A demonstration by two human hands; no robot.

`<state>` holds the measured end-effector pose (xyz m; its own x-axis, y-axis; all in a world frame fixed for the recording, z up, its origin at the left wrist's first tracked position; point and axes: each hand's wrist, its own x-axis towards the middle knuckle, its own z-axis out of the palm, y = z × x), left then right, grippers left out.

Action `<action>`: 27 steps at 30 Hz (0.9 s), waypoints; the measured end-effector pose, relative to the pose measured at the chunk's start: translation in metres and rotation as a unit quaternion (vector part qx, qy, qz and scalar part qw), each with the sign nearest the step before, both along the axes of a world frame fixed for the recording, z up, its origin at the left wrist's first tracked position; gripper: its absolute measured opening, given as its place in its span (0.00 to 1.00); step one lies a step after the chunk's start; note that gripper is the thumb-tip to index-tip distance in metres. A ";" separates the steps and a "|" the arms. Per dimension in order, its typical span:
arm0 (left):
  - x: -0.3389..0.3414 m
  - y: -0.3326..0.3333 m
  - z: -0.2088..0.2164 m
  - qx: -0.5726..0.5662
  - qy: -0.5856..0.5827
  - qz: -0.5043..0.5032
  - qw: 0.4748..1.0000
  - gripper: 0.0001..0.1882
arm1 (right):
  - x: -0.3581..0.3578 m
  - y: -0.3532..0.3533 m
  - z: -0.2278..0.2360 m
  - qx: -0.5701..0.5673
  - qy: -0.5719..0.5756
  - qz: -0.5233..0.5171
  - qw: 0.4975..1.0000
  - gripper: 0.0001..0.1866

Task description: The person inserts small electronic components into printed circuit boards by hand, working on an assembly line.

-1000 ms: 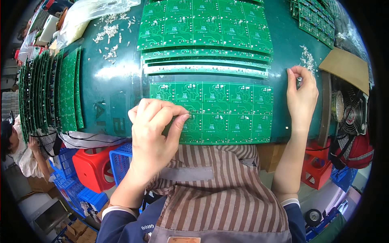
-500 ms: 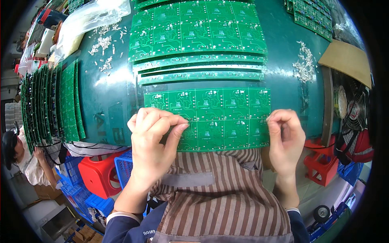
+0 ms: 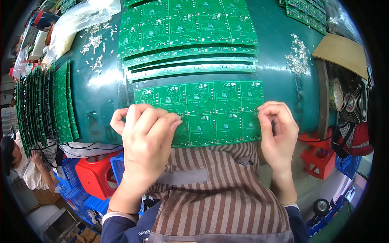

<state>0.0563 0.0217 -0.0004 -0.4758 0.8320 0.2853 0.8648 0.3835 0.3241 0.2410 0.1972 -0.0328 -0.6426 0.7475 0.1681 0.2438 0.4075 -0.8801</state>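
Note:
A green circuit board panel [image 3: 219,117], divided into several units, lies flat in front of me at the table's near edge. My left hand [image 3: 148,135] is over its left part, thumb and index finger pinched just above the board's middle seam. Whatever is in that pinch is too small or hidden to name. At the board's right edge, my right hand [image 3: 279,133] has thumb and forefinger pressed together beside the seam. Its fingertips hide anything held there. Small pale solder spots and components dot the board.
Overlapping green panels [image 3: 188,32] are stacked beyond the board. Loose small white parts lie in piles left [image 3: 94,42] and right [image 3: 299,56]. Upright boards [image 3: 44,105] stand at left. A brown sheet [image 3: 340,54] and a fan [image 3: 351,103] are at right. Another person sits far left.
The whole view has shifted slightly, so the table sits further left and up. My left hand has turned a little, its other fingers lifting. Both pinches stay near the same board places.

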 end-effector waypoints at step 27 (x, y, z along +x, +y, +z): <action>-0.008 -0.001 0.007 -0.045 0.051 -0.078 0.995 0.09 | 0.001 0.006 -0.002 -0.012 0.006 -0.001 1.000 0.03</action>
